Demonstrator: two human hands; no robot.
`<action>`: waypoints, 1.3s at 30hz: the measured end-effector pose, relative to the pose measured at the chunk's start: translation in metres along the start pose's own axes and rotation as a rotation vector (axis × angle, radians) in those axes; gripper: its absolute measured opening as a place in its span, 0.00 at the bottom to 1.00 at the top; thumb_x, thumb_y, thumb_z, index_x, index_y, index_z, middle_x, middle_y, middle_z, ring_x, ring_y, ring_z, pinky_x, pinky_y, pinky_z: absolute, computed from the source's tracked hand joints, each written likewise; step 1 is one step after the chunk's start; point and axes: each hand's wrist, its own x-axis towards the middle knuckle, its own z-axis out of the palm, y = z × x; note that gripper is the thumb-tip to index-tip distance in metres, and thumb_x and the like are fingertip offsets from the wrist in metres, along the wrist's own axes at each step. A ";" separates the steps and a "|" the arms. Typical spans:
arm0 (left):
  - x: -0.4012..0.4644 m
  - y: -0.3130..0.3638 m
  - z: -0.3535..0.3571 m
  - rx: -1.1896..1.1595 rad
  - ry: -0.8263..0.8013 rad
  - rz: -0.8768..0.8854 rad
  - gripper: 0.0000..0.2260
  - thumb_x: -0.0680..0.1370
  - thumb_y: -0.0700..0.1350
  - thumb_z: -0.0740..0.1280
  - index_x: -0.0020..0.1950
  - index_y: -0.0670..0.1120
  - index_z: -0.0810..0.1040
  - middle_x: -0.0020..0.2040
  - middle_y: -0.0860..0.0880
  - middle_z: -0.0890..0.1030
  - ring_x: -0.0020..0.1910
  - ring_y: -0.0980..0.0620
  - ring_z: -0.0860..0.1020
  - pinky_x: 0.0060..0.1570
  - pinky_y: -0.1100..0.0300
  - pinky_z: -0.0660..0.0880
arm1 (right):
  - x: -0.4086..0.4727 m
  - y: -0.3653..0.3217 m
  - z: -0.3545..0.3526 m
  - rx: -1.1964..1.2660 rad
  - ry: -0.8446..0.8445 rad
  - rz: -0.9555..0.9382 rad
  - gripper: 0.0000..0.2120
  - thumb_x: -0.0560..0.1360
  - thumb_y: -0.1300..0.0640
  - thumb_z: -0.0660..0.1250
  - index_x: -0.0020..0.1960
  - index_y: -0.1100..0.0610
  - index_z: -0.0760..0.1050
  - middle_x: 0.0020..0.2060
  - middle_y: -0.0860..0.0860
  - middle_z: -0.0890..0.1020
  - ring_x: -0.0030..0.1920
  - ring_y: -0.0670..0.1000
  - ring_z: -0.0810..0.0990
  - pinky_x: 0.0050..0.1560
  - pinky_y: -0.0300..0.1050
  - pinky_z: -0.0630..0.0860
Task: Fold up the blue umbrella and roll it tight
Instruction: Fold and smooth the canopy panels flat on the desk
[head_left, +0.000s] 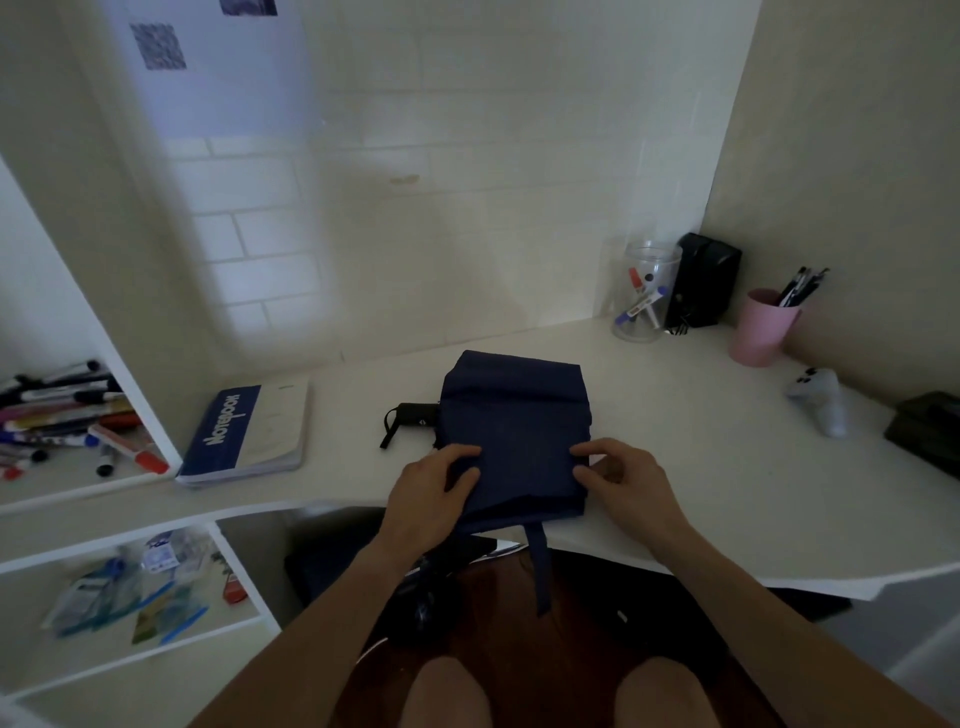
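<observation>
The blue umbrella (517, 426) lies collapsed on the white desk (701, 441), its dark blue canopy folded flat into a rough rectangle. Its black handle (410, 415) with a wrist loop sticks out to the left. A blue closing strap (543, 566) hangs from the near edge of the canopy over the desk's front. My left hand (434, 493) pinches the near left corner of the fabric. My right hand (621, 480) pinches the near right corner, fingers curled onto the cloth.
A blue and white notebook (249, 431) lies left of the umbrella. At the back right stand a clear jar of markers (644, 296), a black pouch (704, 280) and a pink pen cup (761, 327). A white game controller (821, 400) sits at right. Shelves with markers (67, 415) stand at left.
</observation>
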 end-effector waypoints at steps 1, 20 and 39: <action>0.001 0.000 -0.002 0.007 -0.015 -0.001 0.15 0.82 0.50 0.66 0.68 0.53 0.78 0.60 0.50 0.82 0.53 0.52 0.79 0.51 0.64 0.72 | -0.001 0.001 0.000 -0.021 -0.007 -0.005 0.09 0.75 0.56 0.72 0.53 0.46 0.81 0.37 0.47 0.84 0.41 0.45 0.82 0.45 0.40 0.76; 0.001 0.003 -0.023 0.231 -0.242 0.124 0.20 0.79 0.50 0.70 0.69 0.44 0.77 0.42 0.49 0.80 0.42 0.51 0.75 0.44 0.60 0.69 | 0.005 -0.043 0.057 -0.647 -0.121 -0.485 0.25 0.81 0.46 0.52 0.76 0.51 0.65 0.75 0.54 0.68 0.74 0.56 0.67 0.69 0.55 0.69; 0.006 -0.029 0.018 0.553 -0.203 0.328 0.29 0.84 0.61 0.39 0.82 0.50 0.56 0.82 0.52 0.57 0.80 0.54 0.56 0.78 0.52 0.58 | 0.012 -0.002 0.056 -0.765 -0.392 -0.444 0.37 0.78 0.33 0.37 0.81 0.53 0.39 0.78 0.45 0.39 0.78 0.43 0.40 0.78 0.43 0.39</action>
